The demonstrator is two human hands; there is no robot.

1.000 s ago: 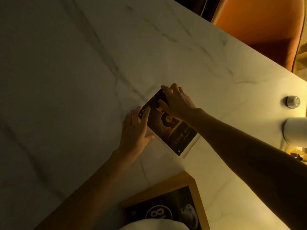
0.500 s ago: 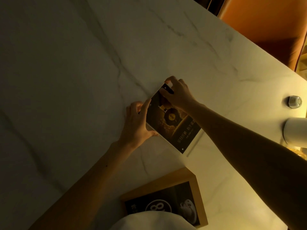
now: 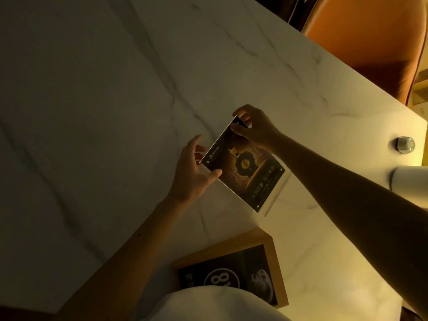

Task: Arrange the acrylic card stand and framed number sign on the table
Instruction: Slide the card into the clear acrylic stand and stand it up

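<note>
A white garment (image 3: 208, 304) hides the near edge of the framed number sign (image 3: 234, 272). The card's (image 3: 243, 165) small print is unreadable; a white cylinder (image 3: 410, 179) is cut off.

acrylic card stand (image 3: 243, 167) tilted, framed number sign (image 3: 231, 272) flat (near edge)

White grey-veined table (image 3: 115, 89), orange chair (image 3: 361, 42), seemingly black-and-gold card stand (image 3: 245, 167).

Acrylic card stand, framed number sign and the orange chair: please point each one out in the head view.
acrylic card stand (image 3: 243, 166): head view, on the dark printed card face.
framed number sign (image 3: 276, 262): head view, on its wooden right border.
orange chair (image 3: 370, 38): head view, on the seat back.
</note>
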